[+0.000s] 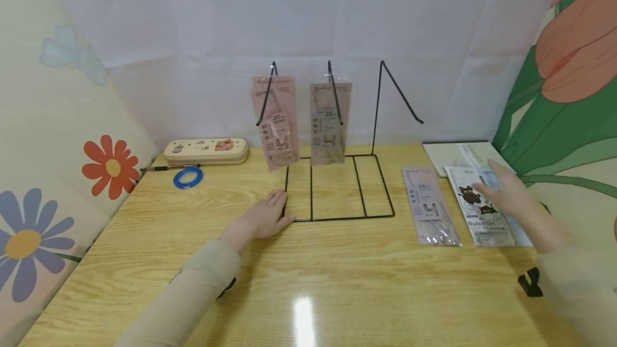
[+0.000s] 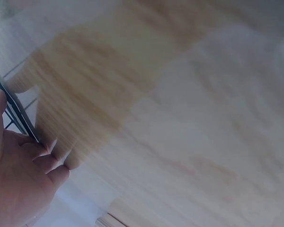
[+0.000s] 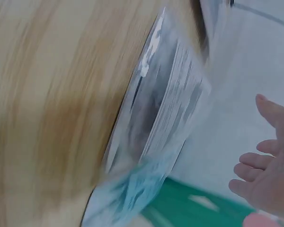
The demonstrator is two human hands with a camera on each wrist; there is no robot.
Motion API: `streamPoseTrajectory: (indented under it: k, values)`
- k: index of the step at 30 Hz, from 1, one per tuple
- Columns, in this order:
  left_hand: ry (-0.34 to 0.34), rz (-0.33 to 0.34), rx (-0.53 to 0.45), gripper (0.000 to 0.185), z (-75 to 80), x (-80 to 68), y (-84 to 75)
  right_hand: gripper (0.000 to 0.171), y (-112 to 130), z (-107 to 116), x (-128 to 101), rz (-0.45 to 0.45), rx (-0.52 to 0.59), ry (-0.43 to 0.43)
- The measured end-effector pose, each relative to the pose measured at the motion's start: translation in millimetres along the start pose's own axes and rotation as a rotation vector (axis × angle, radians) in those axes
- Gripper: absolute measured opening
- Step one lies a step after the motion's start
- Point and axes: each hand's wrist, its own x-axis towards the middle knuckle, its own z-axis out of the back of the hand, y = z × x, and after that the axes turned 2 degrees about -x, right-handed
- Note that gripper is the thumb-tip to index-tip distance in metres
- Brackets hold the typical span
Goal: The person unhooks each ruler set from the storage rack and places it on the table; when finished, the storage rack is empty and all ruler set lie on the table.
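My left hand (image 1: 264, 215) rests on the table, its fingers against the left side of a black wire display rack (image 1: 365, 186). In the left wrist view the wire runs beside the thumb and fingers of that hand (image 2: 23, 182). Pink ruler-set packets (image 1: 281, 143) hang on the left hook, and a greyish packet (image 1: 330, 138) hangs on the middle one. My right hand (image 1: 518, 197) hovers above a white ruler-set packet (image 1: 474, 202) with cat drawings, fingers spread and holding nothing. Partly under that hand lies a pale blue packet (image 1: 523, 234).
A pink packet (image 1: 429, 208) lies right of the rack. Behind the packets sits a white flat box or book (image 1: 443, 157). At the back left are a cream pencil case (image 1: 206, 151), a pen (image 1: 164, 168) and a blue tape roll (image 1: 188, 177).
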Motion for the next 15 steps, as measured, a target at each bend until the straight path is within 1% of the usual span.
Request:
streamPoseTrajectory:
  k: [3, 7, 15]
  values:
    - [0.001, 0.000, -0.001, 0.070, -0.7, 0.2, 0.5, 0.080, 23.2, -12.1, 5.7, 0.075, 0.006, 0.005]
    - [-0.001, -0.003, -0.004, 0.070, -1.3, 0.3, 1.3, 0.080, 48.7, -28.0, 13.6, 0.124, -0.023, 0.021]
    - [-0.003, -0.001, 0.001, 0.070, -0.9, -0.2, 0.8, 0.079, 86.5, -58.1, 24.3, 0.238, -0.085, 0.037]
